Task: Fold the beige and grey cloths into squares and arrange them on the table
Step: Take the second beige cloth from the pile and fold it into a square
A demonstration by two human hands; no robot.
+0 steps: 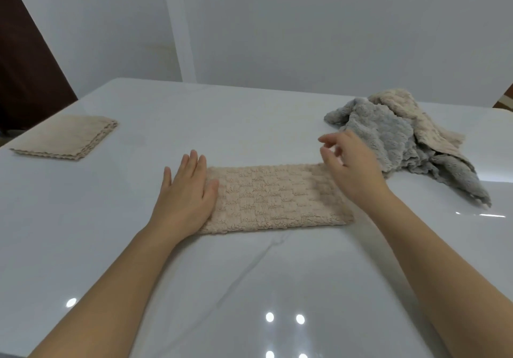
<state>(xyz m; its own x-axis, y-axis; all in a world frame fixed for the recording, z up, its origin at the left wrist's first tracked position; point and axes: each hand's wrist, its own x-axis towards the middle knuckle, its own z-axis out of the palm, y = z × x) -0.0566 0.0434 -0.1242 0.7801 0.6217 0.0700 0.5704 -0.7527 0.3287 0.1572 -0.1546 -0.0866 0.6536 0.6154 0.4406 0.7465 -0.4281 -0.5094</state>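
The beige cloth (277, 196) is lying as a long doubled strip on the white counter (249, 274), stretching from under one grip to under the other. The left grip (186, 191) is pressing flat on its own end of the strip, fingers straight and close together, with the thumb lying out over the pile. The right grip (349, 163) is hovering just above the opposite end with its fingers loosely curled and parted. It is blurred, but it appears to be pinching nothing.

Just beyond the right grip's fingertips, a crumpled grey cloth (388, 135) is sprawling in a heap with another unfolded beige cloth (410, 113) draped behind it. Well out past the left grip, a stack of folded beige squares (66, 137) is sitting near the counter's edge.

The strip is looking thick, plush and limp. It is probably very light and will sag wherever it is lifted, rather than holding a line. The glossy counter is likely offering little friction, so the flat left grip is serving as an anchor against sliding.

The best hold seems to be the short end beneath the right grip. Pinching both layers together at that end and carrying it across to meet the end under the left grip should turn the strip into a square. Catching only the top layer risks undoing the fold.
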